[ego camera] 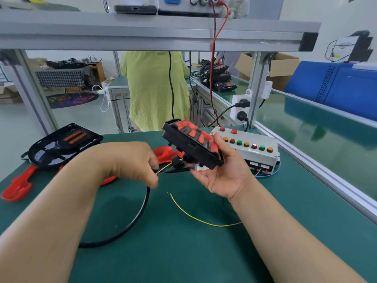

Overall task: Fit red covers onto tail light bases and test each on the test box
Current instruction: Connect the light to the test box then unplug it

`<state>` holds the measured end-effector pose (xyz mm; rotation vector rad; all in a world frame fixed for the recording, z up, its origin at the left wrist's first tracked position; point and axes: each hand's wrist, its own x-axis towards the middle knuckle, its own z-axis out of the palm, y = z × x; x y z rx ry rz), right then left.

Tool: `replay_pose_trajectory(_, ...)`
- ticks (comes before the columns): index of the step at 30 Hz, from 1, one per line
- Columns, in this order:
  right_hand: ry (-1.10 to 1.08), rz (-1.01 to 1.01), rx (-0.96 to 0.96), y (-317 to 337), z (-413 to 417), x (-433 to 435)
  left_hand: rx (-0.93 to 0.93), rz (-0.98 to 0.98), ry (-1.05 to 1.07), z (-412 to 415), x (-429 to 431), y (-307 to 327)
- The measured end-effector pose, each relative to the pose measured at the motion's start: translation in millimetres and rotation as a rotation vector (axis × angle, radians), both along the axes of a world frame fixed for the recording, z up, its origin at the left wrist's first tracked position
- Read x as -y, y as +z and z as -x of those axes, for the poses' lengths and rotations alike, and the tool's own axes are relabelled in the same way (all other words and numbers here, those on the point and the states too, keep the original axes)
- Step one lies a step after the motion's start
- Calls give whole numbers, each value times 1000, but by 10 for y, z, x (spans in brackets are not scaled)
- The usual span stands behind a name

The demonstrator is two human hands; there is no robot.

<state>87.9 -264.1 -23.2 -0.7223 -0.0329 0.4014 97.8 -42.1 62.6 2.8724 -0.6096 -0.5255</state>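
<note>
I hold the covered tail light [191,146] above the table [204,252] in my right hand [222,176], fingers wrapped round its base. My left hand [130,160] pinches the coloured leads [163,170]. Step in hand, I judge: testing. Next move: guide the leads to the test box [259,158] just behind.

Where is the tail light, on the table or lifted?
Lifted: the right hand holds the tail light tilted above the green table.
</note>
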Motion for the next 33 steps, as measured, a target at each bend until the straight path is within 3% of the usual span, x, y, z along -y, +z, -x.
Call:
replay_pose_trajectory(7, 281, 9, 79, 6, 66, 29, 226, -285, 57, 245, 125, 130)
replay_pose_trajectory(12, 284, -28, 133, -10, 61, 67, 629, -315, 39, 313, 202, 127)
replay_pose_trajectory(15, 232, -105, 121, -20, 57, 108, 844, -203, -32, 275, 257, 111)
replay_pose_trajectory(22, 169, -105, 147, 0, 99, 123, 1093, 124, -59, 144, 306, -56)
replay_pose_trajectory(26, 113, -56, 120, -11, 83, 115, 997, 423, -17, 98, 347, -219)
replay_pose_trajectory(33, 139, -50, -1, -45, 79, 30, 947, 614, -89, -54, 302, -472)
